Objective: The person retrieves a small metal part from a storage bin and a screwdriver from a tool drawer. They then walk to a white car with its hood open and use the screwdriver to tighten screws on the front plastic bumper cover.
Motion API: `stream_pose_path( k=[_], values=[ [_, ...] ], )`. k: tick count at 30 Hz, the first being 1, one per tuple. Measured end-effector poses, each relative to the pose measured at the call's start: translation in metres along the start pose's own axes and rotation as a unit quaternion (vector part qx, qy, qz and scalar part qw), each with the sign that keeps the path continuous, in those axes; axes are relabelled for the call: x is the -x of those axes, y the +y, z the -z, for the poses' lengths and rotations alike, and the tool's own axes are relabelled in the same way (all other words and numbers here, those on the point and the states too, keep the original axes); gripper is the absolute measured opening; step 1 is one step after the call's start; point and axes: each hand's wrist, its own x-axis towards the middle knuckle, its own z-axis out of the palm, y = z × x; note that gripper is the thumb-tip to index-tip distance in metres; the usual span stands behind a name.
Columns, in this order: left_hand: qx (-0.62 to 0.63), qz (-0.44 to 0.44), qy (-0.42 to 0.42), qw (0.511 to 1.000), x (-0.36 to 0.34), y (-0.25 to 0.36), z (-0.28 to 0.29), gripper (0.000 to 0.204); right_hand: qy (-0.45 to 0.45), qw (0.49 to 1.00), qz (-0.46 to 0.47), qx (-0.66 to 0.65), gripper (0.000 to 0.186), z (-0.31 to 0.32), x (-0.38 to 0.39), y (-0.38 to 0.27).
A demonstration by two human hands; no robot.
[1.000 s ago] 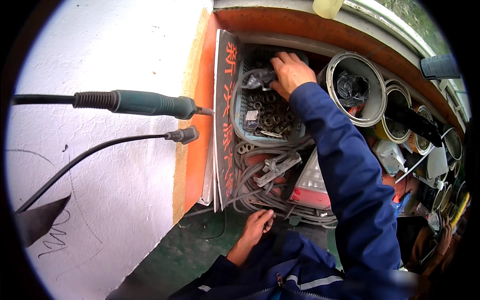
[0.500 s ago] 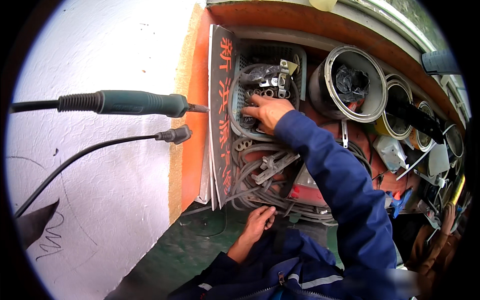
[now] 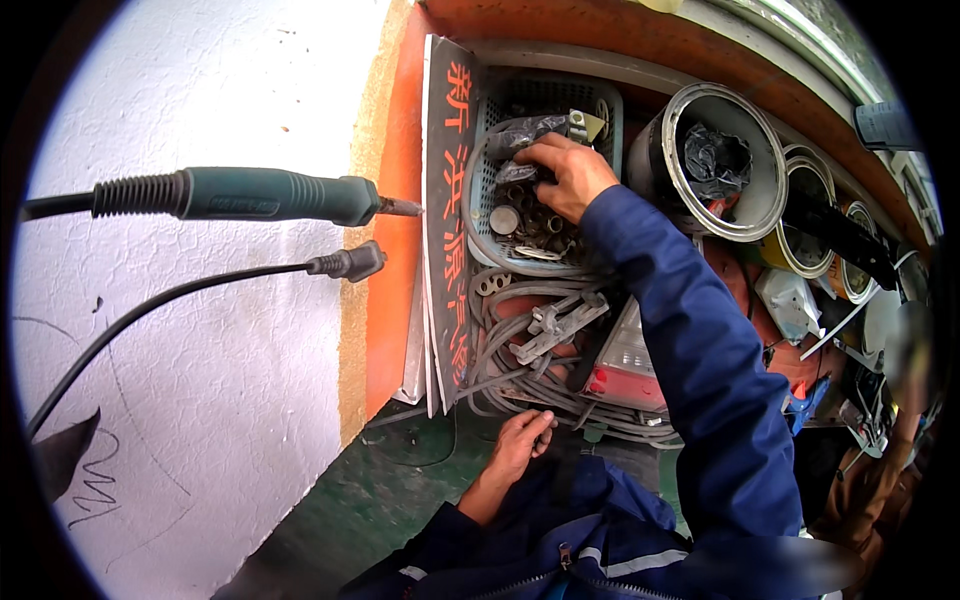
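Note:
My right hand reaches into a grey-green plastic basket full of several metal rings and small fittings. Its fingers are curled among the parts beside a dark plastic bag; whether they grip one I cannot tell. My left hand rests low near my knee on the dark blue trousers, fingers loosely bent and holding nothing. Below the basket lies a bundle of grey cables with a metal clamp on top.
A black board with red characters stands against an orange wall edge. Two plugs with cables hang before the white wall. Open metal cans and a red-and-grey box sit to the right. The floor is green.
My right hand has come down from the basket's far rim into the parts, then settled near the dark bag. The view has shifted slightly. The left hand stays put.

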Motion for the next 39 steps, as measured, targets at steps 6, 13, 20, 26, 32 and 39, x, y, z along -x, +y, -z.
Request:
stream_pose_path(
  k=[6,13,20,26,32,39],
  values=[
    [0.005,-0.003,-0.006,1.0,0.0,0.002,0.0,0.032,0.097,0.995,-0.028,0.016,0.042,0.015,0.006,-0.003],
    [-0.008,-0.01,-0.011,1.0,-0.002,0.002,-0.003,0.033,-0.035,0.995,-0.06,0.077,0.035,0.029,0.024,-0.003],
    [-0.013,-0.009,-0.012,1.0,-0.004,0.0,-0.003,0.034,-0.322,0.899,-0.029,0.295,0.028,0.022,0.03,-0.022],
    [-0.019,-0.021,-0.019,0.999,-0.002,0.003,-0.004,0.033,-0.298,0.919,-0.014,0.256,0.014,0.004,0.037,-0.013],
    [-0.015,-0.022,-0.01,1.0,0.0,0.005,-0.006,0.031,-0.102,0.984,0.031,0.14,0.014,0.017,0.025,-0.009],
    [-0.002,-0.015,-0.014,1.0,0.0,0.007,-0.008,0.032,0.012,0.996,0.034,0.08,0.018,0.023,0.023,-0.022]
  ],
)
